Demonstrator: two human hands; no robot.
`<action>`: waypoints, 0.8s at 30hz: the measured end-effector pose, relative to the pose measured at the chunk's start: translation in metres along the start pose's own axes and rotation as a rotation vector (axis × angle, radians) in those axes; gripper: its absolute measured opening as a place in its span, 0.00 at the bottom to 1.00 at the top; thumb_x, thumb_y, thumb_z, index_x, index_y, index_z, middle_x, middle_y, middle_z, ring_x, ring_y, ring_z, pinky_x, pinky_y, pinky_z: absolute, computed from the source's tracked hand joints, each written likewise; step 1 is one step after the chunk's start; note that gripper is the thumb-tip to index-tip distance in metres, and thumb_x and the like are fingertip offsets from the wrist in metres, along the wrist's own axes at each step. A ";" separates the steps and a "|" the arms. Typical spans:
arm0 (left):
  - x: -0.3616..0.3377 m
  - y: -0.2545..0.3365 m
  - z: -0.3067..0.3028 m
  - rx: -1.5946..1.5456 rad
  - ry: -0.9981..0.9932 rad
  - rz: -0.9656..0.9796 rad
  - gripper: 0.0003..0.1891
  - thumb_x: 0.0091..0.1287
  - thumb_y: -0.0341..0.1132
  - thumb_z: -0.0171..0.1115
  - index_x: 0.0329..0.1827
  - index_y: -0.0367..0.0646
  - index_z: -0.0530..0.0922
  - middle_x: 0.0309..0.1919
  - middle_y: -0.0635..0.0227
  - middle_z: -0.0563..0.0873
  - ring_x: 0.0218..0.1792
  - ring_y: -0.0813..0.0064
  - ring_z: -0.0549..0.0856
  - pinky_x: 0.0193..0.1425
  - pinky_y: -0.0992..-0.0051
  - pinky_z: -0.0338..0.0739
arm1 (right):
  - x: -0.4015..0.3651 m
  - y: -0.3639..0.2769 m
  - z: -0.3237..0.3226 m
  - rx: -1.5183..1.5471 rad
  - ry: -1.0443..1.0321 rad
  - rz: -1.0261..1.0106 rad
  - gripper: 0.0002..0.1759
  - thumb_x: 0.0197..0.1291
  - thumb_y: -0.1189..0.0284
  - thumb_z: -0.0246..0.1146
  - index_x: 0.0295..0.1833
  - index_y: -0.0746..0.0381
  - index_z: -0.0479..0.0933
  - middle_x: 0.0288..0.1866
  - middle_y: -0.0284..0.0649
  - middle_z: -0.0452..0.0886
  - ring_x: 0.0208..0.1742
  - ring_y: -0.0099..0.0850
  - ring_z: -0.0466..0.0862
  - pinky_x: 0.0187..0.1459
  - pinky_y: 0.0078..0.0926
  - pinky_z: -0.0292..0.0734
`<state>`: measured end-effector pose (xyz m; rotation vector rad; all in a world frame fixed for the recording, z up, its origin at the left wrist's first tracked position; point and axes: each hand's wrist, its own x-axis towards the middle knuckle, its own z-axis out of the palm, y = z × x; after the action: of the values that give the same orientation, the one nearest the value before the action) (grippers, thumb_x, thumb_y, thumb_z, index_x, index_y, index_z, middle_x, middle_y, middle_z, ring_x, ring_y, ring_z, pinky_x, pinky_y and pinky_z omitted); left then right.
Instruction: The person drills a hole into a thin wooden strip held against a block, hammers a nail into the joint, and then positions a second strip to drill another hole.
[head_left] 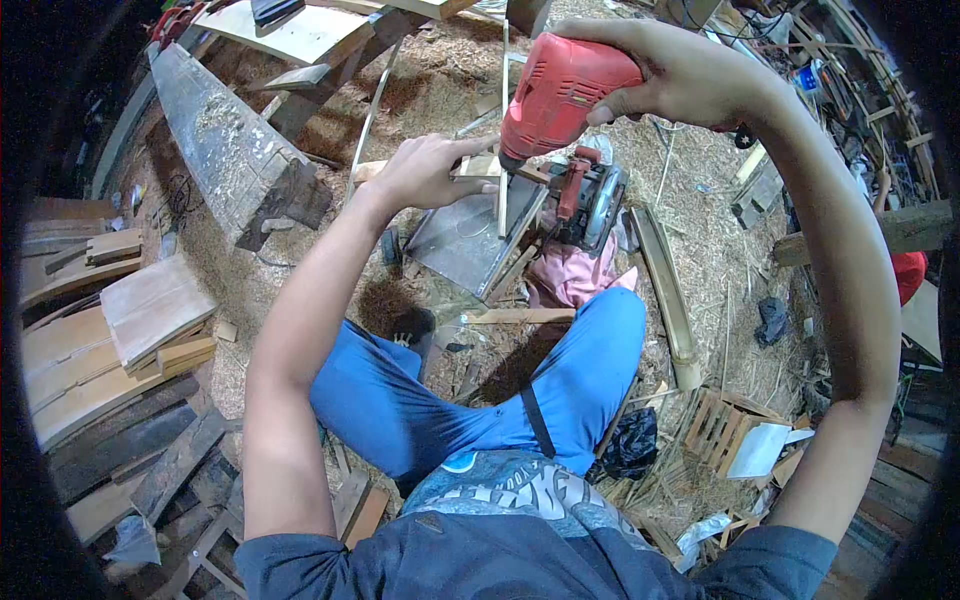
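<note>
My right hand (680,70) is wrapped round a red power drill (570,92), held with its nose angled down and to the left. The drill's tip meets a thin upright wooden strip (503,205). From the left, my left hand (425,168) reaches in, with index finger and thumb either side of a pale wooden slat (480,168) where it crosses the strip. Beneath them lies a dark flat board (465,245). A circular saw (588,200) with a red handle sits just right of the board, beside a pink cloth (575,275).
A thick grey beam (235,140) lies at the left, with stacked planks (110,340) below it. A bamboo-like length (665,295) and a slatted wooden crate (715,430) are on the right. Wood shavings cover the ground. At the far right edge, a person's red clothing (908,275) shows.
</note>
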<state>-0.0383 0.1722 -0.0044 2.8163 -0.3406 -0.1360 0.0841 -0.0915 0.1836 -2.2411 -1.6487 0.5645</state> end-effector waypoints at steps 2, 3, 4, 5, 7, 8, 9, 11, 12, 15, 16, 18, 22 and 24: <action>0.000 -0.003 0.004 -0.002 0.025 0.011 0.36 0.65 0.59 0.71 0.77 0.73 0.73 0.38 0.52 0.90 0.43 0.44 0.88 0.48 0.49 0.82 | -0.003 0.011 0.008 -0.029 0.119 -0.021 0.44 0.59 0.65 0.79 0.79 0.60 0.67 0.64 0.46 0.83 0.62 0.33 0.84 0.61 0.34 0.82; 0.000 -0.005 0.006 -0.003 0.049 0.023 0.36 0.65 0.59 0.71 0.77 0.73 0.73 0.38 0.52 0.90 0.43 0.44 0.88 0.48 0.49 0.82 | -0.005 0.010 0.010 0.020 0.145 0.000 0.45 0.59 0.65 0.79 0.79 0.61 0.67 0.65 0.46 0.83 0.62 0.33 0.84 0.61 0.34 0.82; 0.000 -0.006 0.007 -0.003 0.048 0.022 0.36 0.65 0.59 0.71 0.77 0.73 0.73 0.38 0.52 0.90 0.43 0.44 0.88 0.48 0.49 0.82 | -0.006 0.010 0.011 0.069 0.171 0.022 0.45 0.59 0.65 0.79 0.79 0.62 0.67 0.65 0.45 0.82 0.63 0.33 0.83 0.62 0.34 0.82; 0.000 -0.007 0.008 -0.005 0.056 0.029 0.35 0.65 0.59 0.71 0.77 0.73 0.73 0.38 0.52 0.90 0.43 0.44 0.88 0.48 0.49 0.82 | -0.005 0.011 0.011 0.070 0.172 0.022 0.45 0.59 0.65 0.79 0.79 0.62 0.67 0.65 0.45 0.82 0.63 0.33 0.83 0.62 0.34 0.82; 0.000 -0.009 0.009 -0.006 0.062 0.037 0.35 0.65 0.59 0.71 0.77 0.74 0.73 0.38 0.52 0.91 0.42 0.44 0.89 0.48 0.49 0.82 | -0.003 0.014 0.009 0.060 0.130 -0.054 0.46 0.59 0.65 0.79 0.79 0.63 0.66 0.67 0.46 0.81 0.65 0.34 0.82 0.63 0.34 0.80; 0.000 -0.009 0.010 -0.004 0.074 0.042 0.35 0.64 0.59 0.72 0.77 0.73 0.73 0.38 0.52 0.91 0.42 0.44 0.89 0.48 0.50 0.82 | -0.004 0.014 0.009 0.061 0.131 -0.053 0.46 0.59 0.65 0.79 0.79 0.63 0.66 0.67 0.46 0.81 0.65 0.34 0.82 0.63 0.34 0.80; -0.001 -0.010 0.010 -0.002 0.085 0.047 0.36 0.64 0.58 0.72 0.77 0.73 0.73 0.38 0.52 0.91 0.42 0.45 0.89 0.48 0.50 0.82 | -0.005 0.013 0.009 0.042 0.143 -0.037 0.46 0.59 0.64 0.79 0.79 0.63 0.66 0.67 0.46 0.81 0.66 0.33 0.82 0.64 0.34 0.80; -0.001 -0.011 0.011 -0.001 0.083 0.046 0.36 0.64 0.58 0.72 0.77 0.73 0.73 0.38 0.52 0.91 0.42 0.45 0.89 0.47 0.50 0.82 | -0.005 0.009 0.004 0.024 0.155 -0.021 0.46 0.59 0.64 0.79 0.79 0.62 0.66 0.67 0.46 0.81 0.66 0.33 0.81 0.65 0.35 0.79; 0.000 -0.011 0.011 -0.001 0.083 0.044 0.36 0.64 0.58 0.72 0.77 0.73 0.73 0.38 0.52 0.91 0.42 0.45 0.89 0.47 0.50 0.82 | -0.003 0.001 -0.005 0.044 0.032 0.025 0.42 0.63 0.63 0.76 0.78 0.62 0.66 0.64 0.48 0.83 0.64 0.36 0.83 0.64 0.36 0.78; -0.001 -0.004 0.004 0.000 0.039 -0.001 0.36 0.63 0.58 0.73 0.77 0.73 0.74 0.38 0.52 0.91 0.42 0.45 0.89 0.47 0.50 0.82 | -0.002 -0.015 -0.015 0.042 -0.098 0.095 0.39 0.66 0.63 0.74 0.78 0.61 0.67 0.61 0.49 0.85 0.61 0.39 0.85 0.62 0.38 0.78; -0.001 -0.004 0.004 0.000 0.039 -0.001 0.36 0.63 0.58 0.73 0.77 0.73 0.74 0.38 0.52 0.91 0.42 0.45 0.89 0.47 0.50 0.82 | -0.003 -0.018 -0.015 0.019 -0.104 0.117 0.39 0.66 0.62 0.74 0.78 0.61 0.66 0.61 0.49 0.85 0.61 0.39 0.85 0.63 0.38 0.78; -0.001 -0.004 0.003 0.015 0.018 -0.008 0.36 0.63 0.58 0.72 0.77 0.73 0.74 0.39 0.52 0.91 0.42 0.46 0.89 0.47 0.50 0.82 | -0.006 -0.021 -0.019 0.037 -0.098 0.063 0.40 0.66 0.62 0.74 0.78 0.61 0.66 0.61 0.49 0.85 0.61 0.39 0.85 0.63 0.38 0.78; -0.001 -0.005 0.004 0.005 0.044 0.010 0.36 0.64 0.59 0.72 0.77 0.73 0.74 0.39 0.53 0.91 0.42 0.46 0.89 0.47 0.50 0.83 | -0.006 0.014 0.012 -0.011 0.176 -0.028 0.46 0.60 0.64 0.79 0.80 0.62 0.66 0.67 0.47 0.80 0.66 0.33 0.81 0.65 0.34 0.79; -0.001 -0.005 0.004 0.012 0.029 -0.003 0.36 0.64 0.60 0.72 0.77 0.73 0.74 0.39 0.53 0.91 0.42 0.46 0.89 0.47 0.50 0.83 | -0.006 0.019 0.013 -0.054 0.187 -0.050 0.46 0.60 0.64 0.79 0.80 0.61 0.66 0.67 0.47 0.81 0.66 0.33 0.81 0.65 0.35 0.79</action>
<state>-0.0385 0.1762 -0.0101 2.8274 -0.3320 -0.0943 0.0924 -0.1030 0.1646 -2.2080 -1.6370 0.2911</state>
